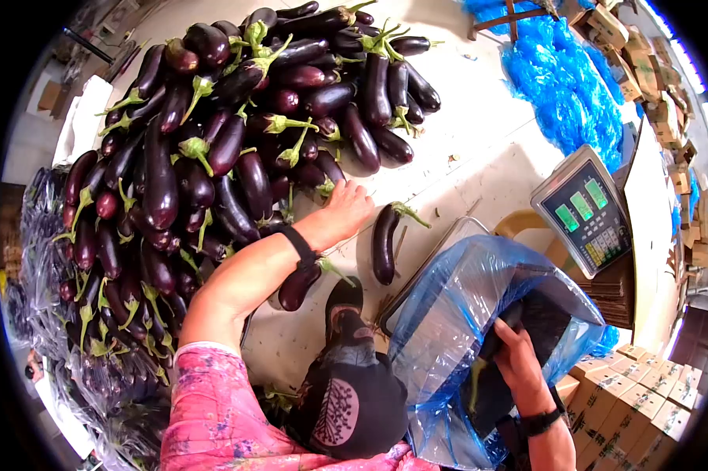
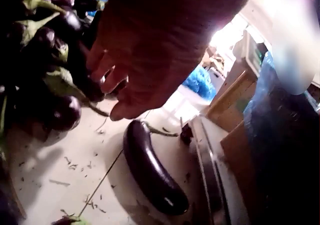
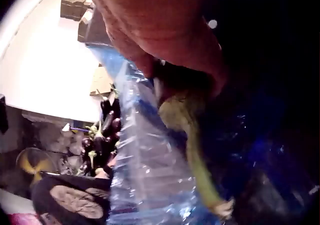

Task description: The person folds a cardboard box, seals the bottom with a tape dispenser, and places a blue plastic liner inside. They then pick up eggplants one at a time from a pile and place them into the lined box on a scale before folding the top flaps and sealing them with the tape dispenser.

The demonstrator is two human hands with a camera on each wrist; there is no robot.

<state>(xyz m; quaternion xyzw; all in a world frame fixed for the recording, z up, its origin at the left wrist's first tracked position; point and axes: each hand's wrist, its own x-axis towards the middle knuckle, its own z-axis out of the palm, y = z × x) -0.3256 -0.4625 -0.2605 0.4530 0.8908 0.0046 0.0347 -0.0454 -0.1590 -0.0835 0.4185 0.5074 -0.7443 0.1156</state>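
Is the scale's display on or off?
On: the scale shows three lit green readout panels above its keypad. The digits are too small to read.

The left arm is stretched toward eleven o'clock, a black band worn at the wrist, and the left hand [image 1: 346, 206] is held palm down with fingers loosely extended. The right hand [image 1: 513, 355], at five o'clock, is curled in a grip, a dark strap seen on its wrist.

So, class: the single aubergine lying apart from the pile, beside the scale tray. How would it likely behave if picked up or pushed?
The lone aubergine looks glossy and smooth, so it may slip a little in the fingers. Its long, rounded, slightly curved body lies on the flat floor, so a sideways push would probably make it roll or pivot. It keeps its shape unsupported, so it is likely firm, not floppy.
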